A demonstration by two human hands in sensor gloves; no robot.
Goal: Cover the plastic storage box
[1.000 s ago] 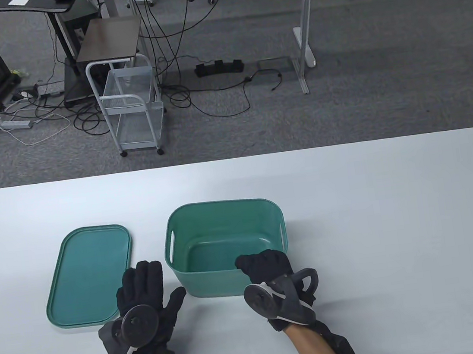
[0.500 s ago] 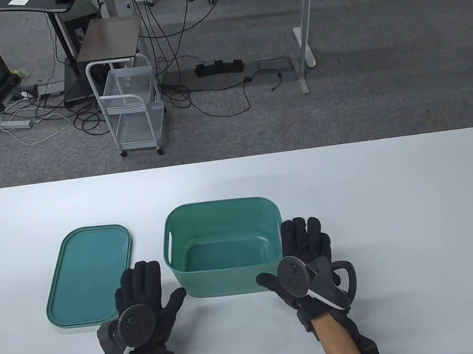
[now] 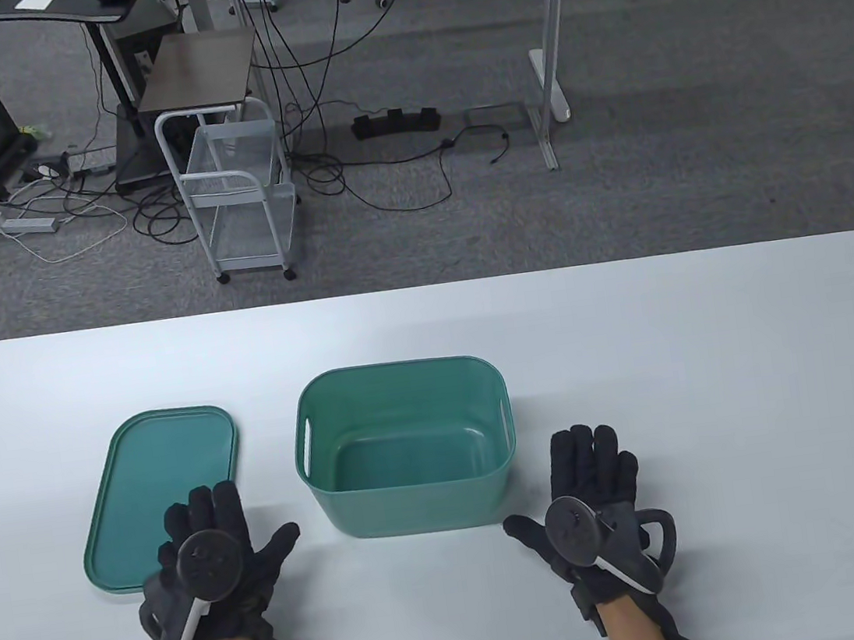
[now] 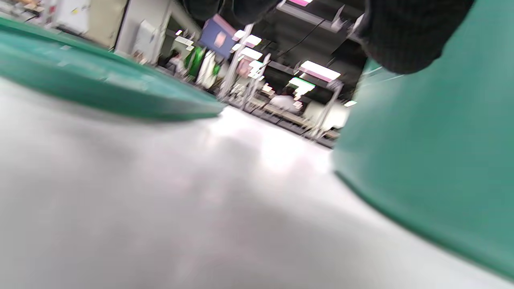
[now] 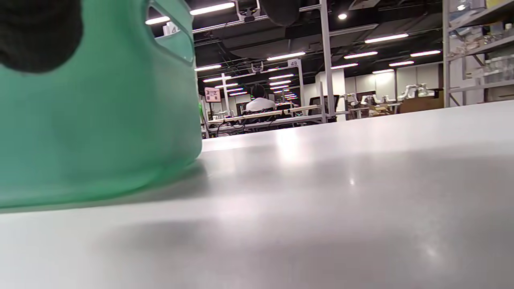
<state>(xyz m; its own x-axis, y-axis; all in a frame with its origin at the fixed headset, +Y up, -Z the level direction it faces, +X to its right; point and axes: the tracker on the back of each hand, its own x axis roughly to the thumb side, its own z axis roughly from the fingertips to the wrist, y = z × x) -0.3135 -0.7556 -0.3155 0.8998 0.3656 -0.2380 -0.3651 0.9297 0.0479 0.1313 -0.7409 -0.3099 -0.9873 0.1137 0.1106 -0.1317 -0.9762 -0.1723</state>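
An open green plastic storage box point(image 3: 414, 487) stands on the white table point(image 3: 717, 376), near its front middle. Its flat green lid point(image 3: 150, 482) lies on the table to the box's left. My left hand point(image 3: 215, 532) is open, flat and empty, at the lid's near right corner, fingers over its edge. My right hand point(image 3: 586, 484) is open and empty on the table just right of the box. The left wrist view shows the lid point(image 4: 100, 84) and the box wall point(image 4: 433, 152). The right wrist view shows the box point(image 5: 92, 108) with its handle slot.
Beyond the table's far edge is carpeted floor with a white wire cart point(image 3: 238, 195), cables and desk legs.
My right hand let go of the box's near wall and moved right and back onto the table. My left hand slid left and toward me, to the lid's corner.
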